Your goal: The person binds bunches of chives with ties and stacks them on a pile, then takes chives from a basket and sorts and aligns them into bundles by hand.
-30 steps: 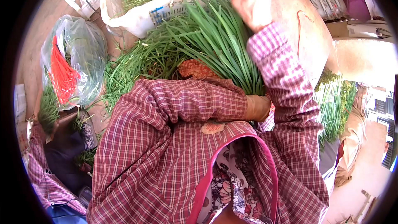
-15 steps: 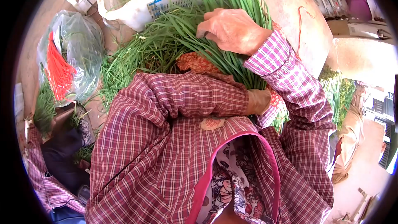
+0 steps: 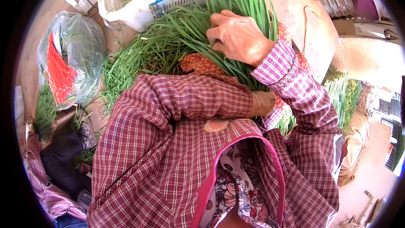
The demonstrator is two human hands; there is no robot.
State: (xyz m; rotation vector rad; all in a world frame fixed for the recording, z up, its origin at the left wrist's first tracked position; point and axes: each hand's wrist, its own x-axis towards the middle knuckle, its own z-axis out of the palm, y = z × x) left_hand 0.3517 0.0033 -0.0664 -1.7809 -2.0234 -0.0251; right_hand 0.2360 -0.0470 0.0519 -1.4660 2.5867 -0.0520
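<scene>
A bunch of long, flat green leaves, which look like garlic chives (image 3: 249, 74), lies across my lap, its leaf tips pointing away from me. My left hand (image 3: 263, 103) reaches across my body and is closed around the lower end of the bunch; its fingers are mostly hidden. Over the middle of the leaves is my right hand (image 3: 240, 37), its fingers curled and pressed together on some of the blades. Orange-red patterned cloth (image 3: 202, 63) shows beneath the greens. More loose chives (image 3: 145, 52) are heaped to the left.
A white plastic basket (image 3: 130, 14) with greens stands at the front. To the left, a clear plastic bag (image 3: 90, 46) carries a bundle of red ties (image 3: 59, 74). More bunched greens (image 3: 339, 97) are at the right. Another person's dark-clothed leg (image 3: 63, 160) is at the lower left.
My right hand has shifted slightly right and towards me over the leaves. My left hand stays at the lower end of the bunch.
</scene>
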